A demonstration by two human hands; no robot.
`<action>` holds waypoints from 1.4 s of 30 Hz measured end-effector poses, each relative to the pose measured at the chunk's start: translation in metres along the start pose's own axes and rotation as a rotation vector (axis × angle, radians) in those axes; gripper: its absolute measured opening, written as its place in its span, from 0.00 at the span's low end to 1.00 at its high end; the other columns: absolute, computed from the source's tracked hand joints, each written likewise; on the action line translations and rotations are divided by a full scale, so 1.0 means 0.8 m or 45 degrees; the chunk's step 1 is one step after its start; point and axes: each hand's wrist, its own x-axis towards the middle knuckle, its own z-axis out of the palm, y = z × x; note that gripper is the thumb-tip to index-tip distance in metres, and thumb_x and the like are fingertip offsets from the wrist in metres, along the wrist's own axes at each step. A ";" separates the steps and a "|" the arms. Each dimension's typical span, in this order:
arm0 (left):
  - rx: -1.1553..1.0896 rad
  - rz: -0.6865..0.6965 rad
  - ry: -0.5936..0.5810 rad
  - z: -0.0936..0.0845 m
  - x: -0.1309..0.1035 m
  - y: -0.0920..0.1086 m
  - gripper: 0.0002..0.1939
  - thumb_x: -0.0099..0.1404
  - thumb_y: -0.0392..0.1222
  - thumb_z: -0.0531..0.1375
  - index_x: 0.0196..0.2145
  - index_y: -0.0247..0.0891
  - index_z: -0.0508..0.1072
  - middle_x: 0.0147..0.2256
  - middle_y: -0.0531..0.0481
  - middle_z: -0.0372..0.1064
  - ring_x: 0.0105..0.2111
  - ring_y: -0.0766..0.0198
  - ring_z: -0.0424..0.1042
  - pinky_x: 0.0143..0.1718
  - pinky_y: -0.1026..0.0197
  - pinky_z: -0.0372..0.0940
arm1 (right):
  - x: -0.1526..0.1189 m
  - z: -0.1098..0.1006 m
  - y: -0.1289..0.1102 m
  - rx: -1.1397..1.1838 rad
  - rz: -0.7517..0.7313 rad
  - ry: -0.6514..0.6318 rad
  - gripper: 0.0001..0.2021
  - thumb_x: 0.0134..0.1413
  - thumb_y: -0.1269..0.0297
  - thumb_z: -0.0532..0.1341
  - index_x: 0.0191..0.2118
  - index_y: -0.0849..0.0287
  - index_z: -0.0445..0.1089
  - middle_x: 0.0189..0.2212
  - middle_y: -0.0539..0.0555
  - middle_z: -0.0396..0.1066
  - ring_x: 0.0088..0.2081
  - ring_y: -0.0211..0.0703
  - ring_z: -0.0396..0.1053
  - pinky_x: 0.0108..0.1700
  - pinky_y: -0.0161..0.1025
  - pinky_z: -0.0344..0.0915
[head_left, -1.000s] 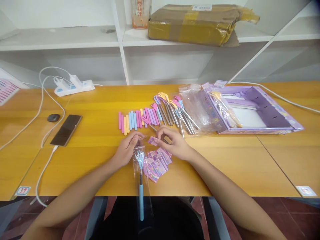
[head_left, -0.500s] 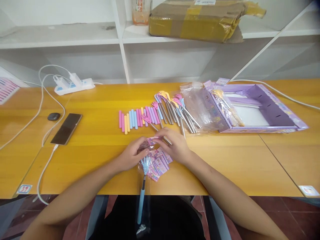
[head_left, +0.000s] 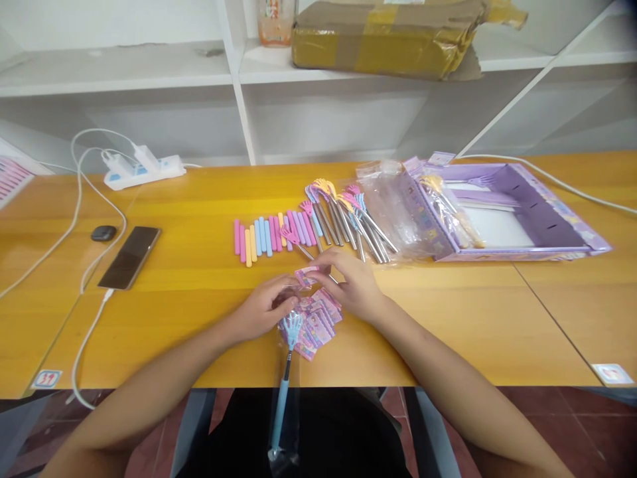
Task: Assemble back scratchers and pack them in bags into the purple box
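Observation:
My left hand is closed on the top of a clear plastic bag. Inside the bag is a blue back scratcher with a hand-shaped head, hanging down past the table edge. Between the thumb and fingers of my right hand is a small pink printed card, held close to the bag's top. Beneath my hands lies a loose pile of similar cards. Just beyond are pink, yellow, blue and purple handle sleeves in a row, and several metal back scratcher rods with coloured hand heads.
To the right stands a purple display box holding bagged scratchers, with clear plastic bags beside it. On the left are a phone, a black mouse-like object, a power strip and white cables. A taped carton sits on the shelf.
My right hand has shifted slightly to the right and the card in it now shows more clearly, a little apart from my left fingers. The bagged scratcher stays in my left hand.

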 end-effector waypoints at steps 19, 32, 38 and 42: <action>0.042 0.060 -0.003 -0.001 0.001 -0.001 0.16 0.79 0.51 0.58 0.55 0.38 0.75 0.51 0.42 0.77 0.50 0.53 0.76 0.55 0.51 0.70 | 0.001 -0.001 -0.008 0.050 -0.015 -0.233 0.20 0.76 0.65 0.59 0.68 0.53 0.67 0.56 0.61 0.71 0.57 0.50 0.72 0.59 0.51 0.72; -0.212 0.195 0.076 0.014 -0.008 -0.025 0.28 0.76 0.38 0.63 0.66 0.47 0.54 0.60 0.39 0.68 0.54 0.57 0.78 0.53 0.53 0.76 | 0.004 0.002 0.005 0.301 0.379 -0.181 0.07 0.73 0.61 0.63 0.48 0.56 0.78 0.39 0.53 0.75 0.39 0.41 0.73 0.43 0.40 0.68; -0.072 0.161 0.090 0.008 -0.006 -0.021 0.27 0.75 0.38 0.64 0.67 0.46 0.62 0.58 0.40 0.72 0.54 0.54 0.78 0.54 0.53 0.75 | 0.004 0.003 0.011 0.440 0.426 -0.243 0.10 0.71 0.60 0.64 0.36 0.57 0.77 0.35 0.51 0.68 0.38 0.41 0.68 0.42 0.40 0.64; 0.028 0.165 0.090 0.005 -0.005 -0.017 0.26 0.75 0.38 0.64 0.67 0.47 0.65 0.57 0.40 0.74 0.55 0.53 0.78 0.56 0.50 0.74 | 0.004 0.007 0.012 0.509 0.519 -0.246 0.16 0.70 0.53 0.65 0.33 0.58 0.73 0.33 0.50 0.66 0.37 0.40 0.66 0.42 0.40 0.61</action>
